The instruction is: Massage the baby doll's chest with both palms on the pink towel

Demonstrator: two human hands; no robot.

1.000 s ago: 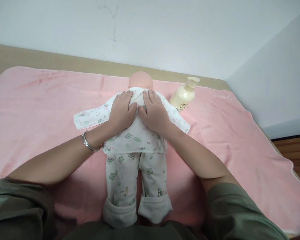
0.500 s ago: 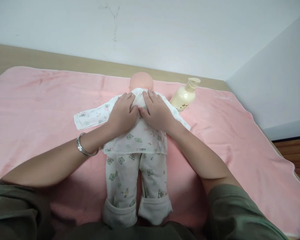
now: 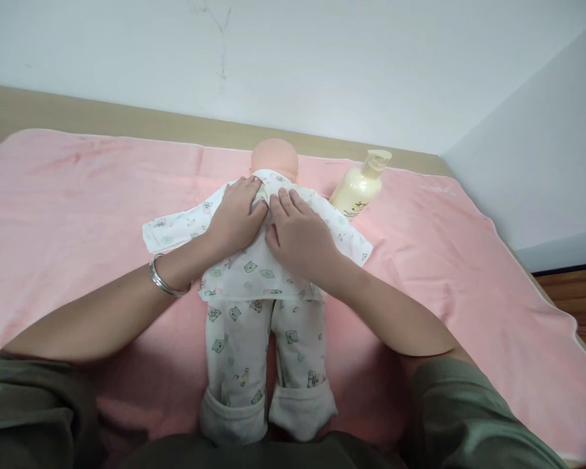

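Observation:
A baby doll (image 3: 275,157) lies face down, its bald head toward the wall and its feet toward me. It wears a white printed top (image 3: 254,277) and matching trousers (image 3: 237,352) with turned-up cuffs. My left hand (image 3: 239,215) rests flat on the left side of its upper back, fingers stretched toward the shoulder. Flat on the right side of the back lies my right hand (image 3: 300,231), fingers extended, a little lower than the left. Both palms press on the cloth and hold nothing. A silver bangle (image 3: 161,277) circles my left wrist.
A pink blanket (image 3: 78,228) covers the table beneath the doll. Beyond the right sleeve, a cream pump bottle (image 3: 359,189) lies tilted on the blanket. A wooden table edge (image 3: 151,117) runs along the white wall (image 3: 322,65).
My right hand has slid down the doll's back, toward me and slightly left. My left hand has shifted very little and stays near the shoulder.

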